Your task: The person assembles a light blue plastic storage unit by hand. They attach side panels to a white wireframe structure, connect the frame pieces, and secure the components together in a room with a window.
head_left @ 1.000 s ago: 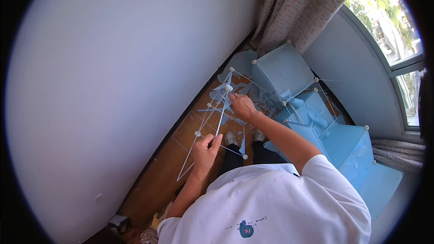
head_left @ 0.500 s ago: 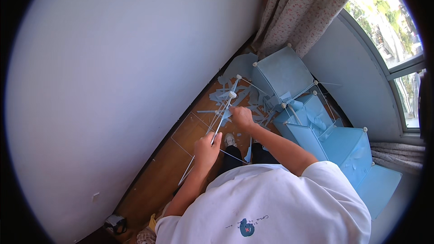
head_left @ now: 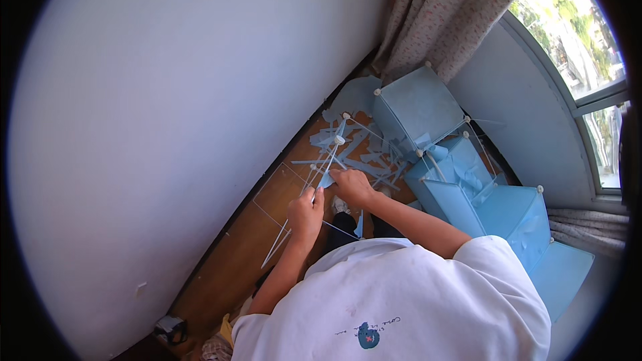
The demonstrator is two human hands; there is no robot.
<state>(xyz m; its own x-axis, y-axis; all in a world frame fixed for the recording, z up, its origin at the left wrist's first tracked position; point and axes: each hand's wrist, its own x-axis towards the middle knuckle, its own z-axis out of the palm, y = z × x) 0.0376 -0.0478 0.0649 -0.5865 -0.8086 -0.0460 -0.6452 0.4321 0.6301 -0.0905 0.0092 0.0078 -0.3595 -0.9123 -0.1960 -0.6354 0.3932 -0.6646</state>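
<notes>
My left hand [head_left: 306, 215] is closed around a thin white rod of a wire frame [head_left: 269, 251], held above the floor in front of me. Just beyond it, my right hand [head_left: 352, 188] has its fingers closed on a small piece of light blue plastic sheet [head_left: 326, 180] that clings to the same rod. White round connectors [head_left: 339, 140] sit at the frame's far corners. Another blue shred [head_left: 360, 226] hangs near my legs. The fingertips of my right hand are partly hidden.
Torn blue plastic scraps [head_left: 361, 150] litter the wooden floor [head_left: 227, 254] beyond my hands. On the right stand blue cube storage units [head_left: 421, 107], some with ripped panels. A white wall [head_left: 187, 93] runs along the left; a patterned curtain [head_left: 455, 13] hangs beside the window.
My right hand has moved nearer along the rod, close to my left hand, with the blue piece at its fingers. The frame has shifted slightly left.
</notes>
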